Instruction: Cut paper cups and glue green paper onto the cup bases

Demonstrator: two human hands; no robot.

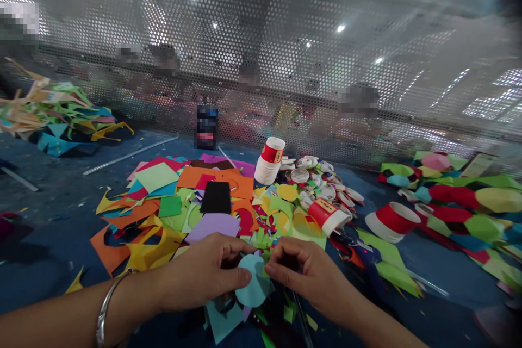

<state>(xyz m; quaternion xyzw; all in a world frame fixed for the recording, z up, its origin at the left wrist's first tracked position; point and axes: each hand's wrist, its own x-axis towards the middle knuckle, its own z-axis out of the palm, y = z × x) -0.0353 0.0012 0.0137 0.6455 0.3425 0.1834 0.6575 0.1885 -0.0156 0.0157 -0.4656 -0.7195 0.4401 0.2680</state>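
Between our two hands we find a light blue paper disc (252, 285), its face toward us. Our left hand (216, 263) holds it by the left edge, the thumb lying on its face. Our right hand (304, 269) is at the disc's right edge, thumb and fingers curled toward each other; whether they pinch anything we cannot tell. We note a silver bracelet (101, 316) on the left wrist. Below the disc, near the left hand, lies a blue sheet (224, 323). Just beyond the left hand we record a purple sheet (214, 227), with a black sheet (216, 197) behind it, among coloured paper. Ahead of the right hand, a red-and-white cup (322, 215) lies on its side; farther off, a cup stack (267, 170) stands upright. To the right of that hand we see green paper (383, 253) and tilted cups (392, 222).
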